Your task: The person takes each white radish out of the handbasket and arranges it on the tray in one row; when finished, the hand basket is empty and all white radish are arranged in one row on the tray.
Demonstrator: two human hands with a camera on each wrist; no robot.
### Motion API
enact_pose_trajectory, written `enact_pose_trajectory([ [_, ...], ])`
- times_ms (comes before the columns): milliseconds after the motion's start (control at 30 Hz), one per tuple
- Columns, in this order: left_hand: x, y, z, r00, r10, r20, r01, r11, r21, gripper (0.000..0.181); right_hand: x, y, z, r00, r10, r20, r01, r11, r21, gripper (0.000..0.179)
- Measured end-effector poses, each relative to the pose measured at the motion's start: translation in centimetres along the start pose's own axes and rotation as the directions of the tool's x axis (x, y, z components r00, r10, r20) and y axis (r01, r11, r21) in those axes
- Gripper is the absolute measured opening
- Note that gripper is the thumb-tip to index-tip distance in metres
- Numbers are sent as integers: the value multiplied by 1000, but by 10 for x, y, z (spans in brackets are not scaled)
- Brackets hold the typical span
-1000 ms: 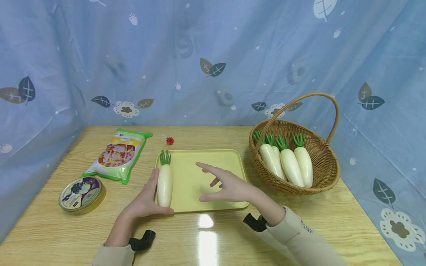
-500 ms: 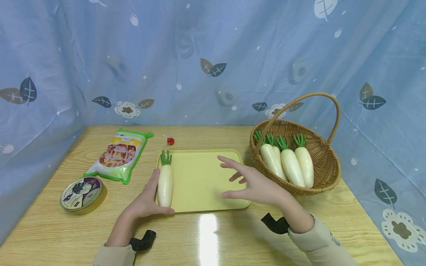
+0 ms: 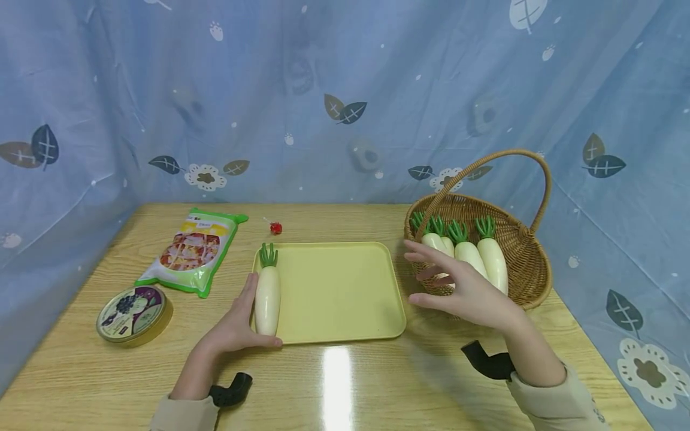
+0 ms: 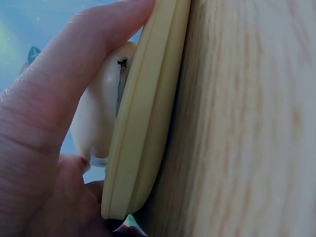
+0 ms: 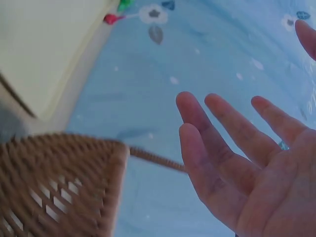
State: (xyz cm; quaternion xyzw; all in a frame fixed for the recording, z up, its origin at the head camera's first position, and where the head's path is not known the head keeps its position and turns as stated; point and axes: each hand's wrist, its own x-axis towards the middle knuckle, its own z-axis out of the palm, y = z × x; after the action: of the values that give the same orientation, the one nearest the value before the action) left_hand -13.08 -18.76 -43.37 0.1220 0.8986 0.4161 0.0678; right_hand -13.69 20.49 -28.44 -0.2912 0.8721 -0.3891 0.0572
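Observation:
A shallow yellow tray (image 3: 339,299) lies on the table, with one white radish with green stems (image 3: 268,299) along its left side. My left hand (image 3: 232,326) holds the tray's near left corner, thumb at the front rim and fingers along the left side; the left wrist view shows the thumb (image 4: 84,59) at the rim. My right hand (image 3: 469,290) hovers in front of the wicker basket (image 3: 530,269), fingers spread and holding nothing. Several white radishes (image 3: 493,263) lie in the basket, partly hidden by this hand. The right wrist view shows the fingers (image 5: 232,148) apart.
On the left lie a green-edged food packet (image 3: 191,251) and a round tin (image 3: 132,314). A small red object (image 3: 275,228) sits behind the tray. The basket's tall handle (image 3: 501,153) arches upward. A blue patterned curtain (image 3: 269,120) hangs behind the table.
My right hand has moved right from above the tray to the front of the basket. My left hand, the tray and its radish have stayed in place.

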Motion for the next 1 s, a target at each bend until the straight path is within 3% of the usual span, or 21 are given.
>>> enact_pose_trajectory([
  [467,0,1,0,1000,-14,5,14,1000,-8,140,-17,22,-31,991,78,-108,-89,991,-97,75],
  [1000,0,0,0,1000,-4,6,4,1000,-5,139,-17,67,-52,974,183,-131,-189,981,-34,76],
])
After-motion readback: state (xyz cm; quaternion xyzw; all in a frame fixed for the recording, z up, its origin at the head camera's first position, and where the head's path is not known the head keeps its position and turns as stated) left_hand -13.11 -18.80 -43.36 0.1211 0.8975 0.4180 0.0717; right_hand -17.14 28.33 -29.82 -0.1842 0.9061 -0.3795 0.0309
